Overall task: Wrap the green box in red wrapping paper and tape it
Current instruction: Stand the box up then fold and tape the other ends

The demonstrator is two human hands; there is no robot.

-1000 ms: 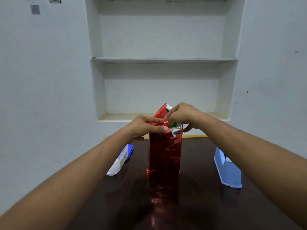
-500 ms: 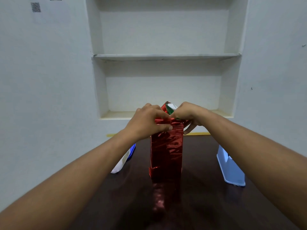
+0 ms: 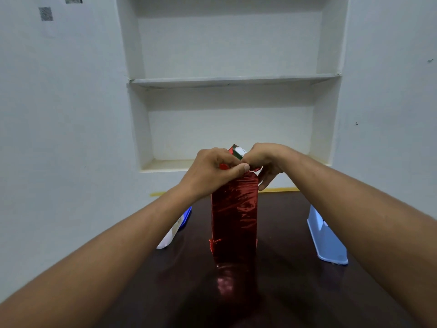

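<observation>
A tall box stands upright on the dark table point(image 3: 283, 280), covered in shiny red wrapping paper point(image 3: 234, 216). Only a green and white corner of the box point(image 3: 237, 151) shows at the top, behind my fingers. My left hand point(image 3: 210, 171) grips the paper's top edge from the left, its thumb pressed across the fold. My right hand point(image 3: 264, 159) pinches the paper at the top right, with two fingers hanging down beside the box. The top fold itself is hidden under both hands.
A white and blue object point(image 3: 176, 229) lies on the table left of the box, partly behind my left forearm. A light blue plastic object point(image 3: 327, 237) stands to the right. White wall shelves point(image 3: 234, 80) rise behind the table.
The paper flap that stood up at the top has been folded down over the box end. Both hands have closed in over the top, and less of the green shows.
</observation>
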